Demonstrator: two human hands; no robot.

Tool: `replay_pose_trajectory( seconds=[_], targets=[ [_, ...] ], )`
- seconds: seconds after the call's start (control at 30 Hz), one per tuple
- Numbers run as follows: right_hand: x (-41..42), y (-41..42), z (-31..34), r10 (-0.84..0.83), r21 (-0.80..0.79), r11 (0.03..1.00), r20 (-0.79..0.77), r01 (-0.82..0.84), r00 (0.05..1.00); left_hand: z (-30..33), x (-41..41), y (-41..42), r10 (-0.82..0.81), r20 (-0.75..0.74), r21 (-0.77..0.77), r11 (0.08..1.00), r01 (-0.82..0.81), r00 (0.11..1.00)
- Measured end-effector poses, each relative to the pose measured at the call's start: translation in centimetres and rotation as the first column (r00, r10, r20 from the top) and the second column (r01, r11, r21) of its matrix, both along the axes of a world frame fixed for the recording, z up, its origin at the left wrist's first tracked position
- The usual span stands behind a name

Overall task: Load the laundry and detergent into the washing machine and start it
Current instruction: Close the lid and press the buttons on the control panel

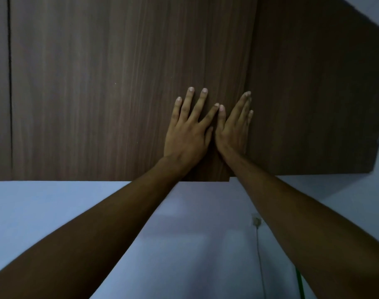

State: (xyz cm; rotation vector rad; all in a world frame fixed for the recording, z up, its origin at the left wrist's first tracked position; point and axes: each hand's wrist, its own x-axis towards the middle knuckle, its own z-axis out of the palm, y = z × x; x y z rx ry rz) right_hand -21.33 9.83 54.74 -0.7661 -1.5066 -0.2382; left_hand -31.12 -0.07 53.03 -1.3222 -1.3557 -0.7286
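Note:
Both my arms reach up to a dark wood-grain wall cupboard door (119,83). My left hand (188,132) lies flat against the door near its right edge, fingers spread, holding nothing. My right hand (234,130) rests beside it, fingers straight and together, right at the door's right edge where it meets the cupboard side (313,93). The thumbs nearly touch. No washing machine, laundry or detergent is in view.
A pale blue-white wall (54,212) runs below the cupboard. A small wall fitting (257,221) with a thin cord hanging down sits at lower right, beside a green strip (299,281). A vertical door seam (10,87) shows at far left.

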Motion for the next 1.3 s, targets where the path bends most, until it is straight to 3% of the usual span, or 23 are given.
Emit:
replay_pose_trajectory(
  seconds=[0.43, 0.63, 0.9, 1.0, 1.2, 1.3],
  targets=[
    [-1.3, 1.9, -0.2, 0.034, 0.089, 0.996, -0.075, -0.027, 0.997, -0.3, -0.1, 2.1, -0.008, -0.056, 0.035, 0.999, 0.01, 0.998],
    [-4.3, 1.7, 1.4, -0.165, 0.136, 0.976, -0.047, 0.17, 0.985, 0.0, -1.5, 2.3, -0.056, -0.031, 0.063, 0.996, 0.058, 0.998],
    [-4.1, 1.8, 1.0, -0.206, 0.172, 0.962, -0.039, 0.21, 0.978, -0.3, -1.9, 2.5, -0.037, -0.073, 0.062, 0.997, 0.042, 0.997],
    [-3.2, 1.5, 0.5, -0.146, 0.163, 0.977, 0.052, 0.136, 0.988, -0.3, -1.9, 2.6, -0.018, -0.078, 0.074, 0.997, 0.024, 0.997],
    [1.3, 0.4, -2.7, -0.109, 0.03, 0.994, 0.355, 0.105, 0.929, -3.2, 1.4, 3.4, -0.167, 0.067, 0.039, 0.986, 0.164, 0.984],
    [3.7, -0.6, -3.2, -0.072, -0.013, 0.996, 0.408, 0.085, 0.91, -3.8, 3.0, 3.6, -0.261, 0.176, 0.04, 0.965, 0.258, 0.949]
  ],
)
